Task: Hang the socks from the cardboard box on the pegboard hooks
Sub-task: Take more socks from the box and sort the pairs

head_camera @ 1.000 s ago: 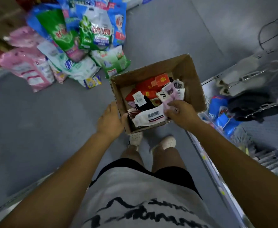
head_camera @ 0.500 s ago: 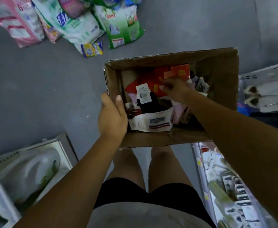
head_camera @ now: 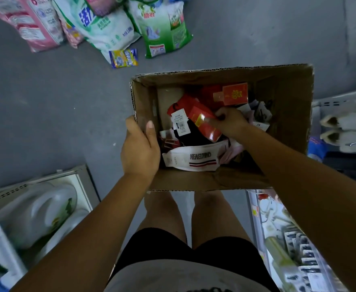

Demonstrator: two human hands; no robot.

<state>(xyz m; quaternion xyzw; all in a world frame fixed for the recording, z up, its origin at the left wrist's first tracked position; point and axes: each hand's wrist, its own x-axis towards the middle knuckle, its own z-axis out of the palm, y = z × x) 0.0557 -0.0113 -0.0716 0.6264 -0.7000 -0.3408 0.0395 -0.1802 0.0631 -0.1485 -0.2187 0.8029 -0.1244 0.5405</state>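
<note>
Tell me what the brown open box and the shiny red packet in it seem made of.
Brown open box: corrugated cardboard, matte; the fluted layer shows along its cut rim. Shiny red packet, pinched by the right hand: probably plastic film, glossy; light glints off it.

The right hand covers part of the socks in the cardboard box. The detergent bags are cut off by the top edge. The shelf goods at lower left are blurred.
</note>
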